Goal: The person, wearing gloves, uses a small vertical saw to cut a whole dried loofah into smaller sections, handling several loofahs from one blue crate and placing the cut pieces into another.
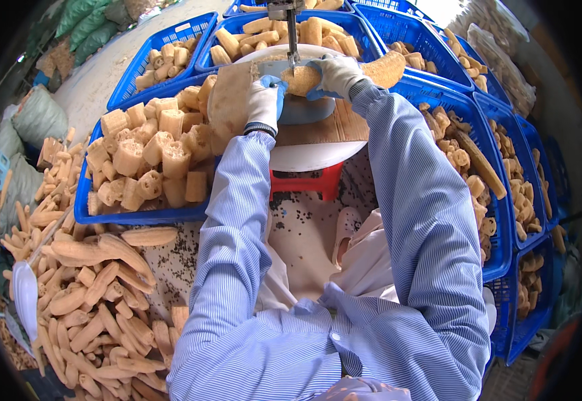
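Observation:
A long, curved dried loofah point(384, 69) lies across the small saw table, its left end at a thin upright saw blade point(293, 47). My right hand point(336, 76), in a white glove with blue fingertips, is wrapped round the loofah to the right of the blade. My left hand point(264, 103), gloved the same way, is curled left of the blade, close to the loofah's end. Whatever its fingers hold is hidden. Beside it stands a brown cardboard piece point(229, 100), and more cardboard point(331, 128) covers the table's near side.
A blue crate point(150, 218) of cut loofah pieces stands on the left, with whole loofahs point(97, 307) heaped nearer. More blue crates point(501, 264) line the right and back. Below the white round table point(311, 160) is a red stool point(311, 184). Sacks point(40, 120) lie far left.

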Demonstrator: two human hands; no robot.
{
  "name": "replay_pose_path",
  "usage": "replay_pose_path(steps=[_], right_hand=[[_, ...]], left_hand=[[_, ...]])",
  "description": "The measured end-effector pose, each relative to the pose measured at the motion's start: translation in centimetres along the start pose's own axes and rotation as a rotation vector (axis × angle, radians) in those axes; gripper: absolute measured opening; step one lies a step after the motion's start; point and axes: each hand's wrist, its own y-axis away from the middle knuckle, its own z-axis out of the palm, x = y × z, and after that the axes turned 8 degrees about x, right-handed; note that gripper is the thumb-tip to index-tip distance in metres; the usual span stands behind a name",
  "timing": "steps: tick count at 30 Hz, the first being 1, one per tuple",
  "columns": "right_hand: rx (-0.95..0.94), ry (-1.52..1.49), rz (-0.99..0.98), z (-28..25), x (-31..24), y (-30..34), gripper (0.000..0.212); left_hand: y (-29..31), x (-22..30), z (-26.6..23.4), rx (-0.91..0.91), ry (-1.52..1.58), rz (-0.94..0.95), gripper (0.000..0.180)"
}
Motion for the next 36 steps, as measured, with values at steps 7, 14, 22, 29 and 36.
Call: replay_pose_path(steps=[7, 14, 22, 29, 36], right_hand=[[0.050, -0.078, -0.004, 0.2, 0.6, -0.6, 0.078], [-0.050, -0.217, -0.055, -9.8, 3.0, 12.0, 0.085], [-0.234, -0.489, 0.165, -17.2, 11.0, 31.3, 0.085], [-0.233, 0.253, 0.434, -13.4, 14.4, 39.0, 0.089], [0.016, 0.226, 0.034, -11.0, 4.3, 32.6, 0.117]], left_hand=[[-0.1, 2.5, -0.6, 0.125, -0.116, -0.015, 0.017], [12.4, 6.9, 0.1, 0.114, 0.342, 0.015, 0.018], [28.4, 10.9, 20.0, -0.769, 1.043, -0.728, 0.026], [31.3, 15.8, 14.4, -0.979, 0.694, -0.755, 0.066], [26.6, 13.6, 5.4, -0.597, 0.636, -0.279, 0.069]])
